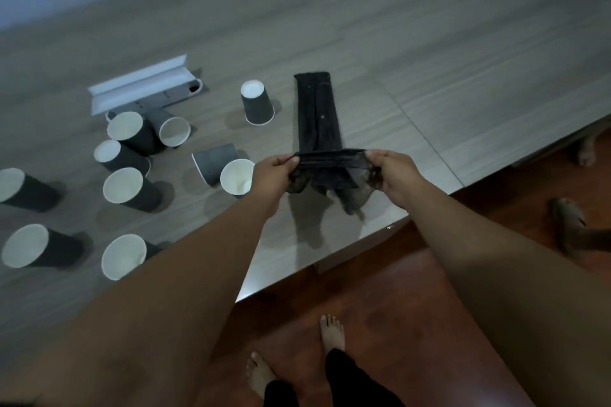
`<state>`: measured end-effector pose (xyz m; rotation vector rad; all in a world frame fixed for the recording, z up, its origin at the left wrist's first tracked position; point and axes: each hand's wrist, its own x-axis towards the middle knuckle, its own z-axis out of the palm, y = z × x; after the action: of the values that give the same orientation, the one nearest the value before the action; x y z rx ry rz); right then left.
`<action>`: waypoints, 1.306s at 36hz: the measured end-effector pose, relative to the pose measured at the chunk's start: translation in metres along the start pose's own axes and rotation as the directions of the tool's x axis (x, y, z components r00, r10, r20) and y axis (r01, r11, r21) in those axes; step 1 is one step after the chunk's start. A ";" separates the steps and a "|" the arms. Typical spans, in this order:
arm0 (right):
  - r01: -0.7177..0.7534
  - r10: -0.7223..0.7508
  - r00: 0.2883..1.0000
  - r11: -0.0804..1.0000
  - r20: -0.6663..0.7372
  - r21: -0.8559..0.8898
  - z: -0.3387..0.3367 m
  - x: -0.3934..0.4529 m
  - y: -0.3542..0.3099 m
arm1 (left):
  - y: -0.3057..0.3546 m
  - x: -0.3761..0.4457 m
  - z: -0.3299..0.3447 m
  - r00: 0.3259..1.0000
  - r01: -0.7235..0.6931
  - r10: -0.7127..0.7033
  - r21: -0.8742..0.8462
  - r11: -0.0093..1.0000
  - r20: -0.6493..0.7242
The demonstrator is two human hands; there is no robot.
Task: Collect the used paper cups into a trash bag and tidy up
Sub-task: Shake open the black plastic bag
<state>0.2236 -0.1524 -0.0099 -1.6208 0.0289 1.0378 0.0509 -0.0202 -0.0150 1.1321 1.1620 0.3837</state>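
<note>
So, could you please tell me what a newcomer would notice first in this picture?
Probably the black trash bag, still folded along the table, its near end pinched by the left hand and the right hand. Then the dark paper cups scattered at left, one upside-down cup beside the bag.

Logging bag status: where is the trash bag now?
Head view, centre: the trash bag lies folded on the table, near end pinched between left hand and right hand.
</note>
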 end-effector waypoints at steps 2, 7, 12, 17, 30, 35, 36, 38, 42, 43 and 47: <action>0.042 -0.042 0.999 0.998 0.007 0.043 -0.006 -0.001 -0.018 | 0.015 -0.005 -0.010 0.990 -0.129 0.113 0.202 0.971 0.087; 0.131 -0.141 0.985 0.987 0.102 0.093 -0.023 -0.007 -0.053 | 0.047 -0.011 -0.030 0.896 -0.421 0.200 0.614 0.668 0.396; 0.216 -0.078 0.902 0.933 0.425 -0.289 -0.037 -0.014 -0.068 | 0.057 -0.006 -0.048 0.874 -0.485 0.106 0.863 0.141 0.474; 0.443 0.017 0.875 0.375 0.484 -0.814 -0.031 -0.015 -0.058 | 0.051 -0.003 -0.045 0.955 -0.185 0.297 0.809 0.558 0.013; -0.248 0.211 0.962 0.939 0.173 0.238 -0.038 -0.009 -0.026 | 0.024 -0.018 -0.024 0.891 0.409 -0.316 -0.273 0.871 0.327; -0.191 0.053 0.884 0.948 0.465 0.255 -0.065 -0.016 -0.027 | 0.025 -0.018 -0.037 0.900 0.402 -0.309 -0.309 0.862 0.308; -0.198 0.043 0.857 0.947 0.514 0.251 -0.072 -0.017 -0.026 | 0.027 -0.019 -0.039 0.907 0.384 -0.292 -0.317 0.867 0.303; -0.215 0.025 0.829 0.936 0.558 0.278 -0.083 -0.017 -0.025 | 0.033 -0.019 -0.043 0.921 0.350 -0.245 -0.365 0.863 0.304; -0.164 -0.042 0.852 0.925 0.521 0.343 -0.095 -0.019 -0.024 | 0.038 -0.017 -0.045 0.930 0.337 -0.216 -0.459 0.822 0.297; -0.154 -0.059 0.857 0.919 0.512 0.363 -0.097 -0.019 -0.023 | 0.038 -0.017 -0.044 0.928 0.345 -0.222 -0.464 0.816 0.301; -0.160 -0.060 0.901 0.874 0.429 0.459 -0.094 -0.018 -0.016 | 0.031 -0.022 -0.042 0.902 0.393 -0.259 -0.408 0.824 0.347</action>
<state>0.2775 -0.2306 0.0094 -0.9141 0.0321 1.2940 0.0147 -0.0019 0.0243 0.5197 0.9232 0.2087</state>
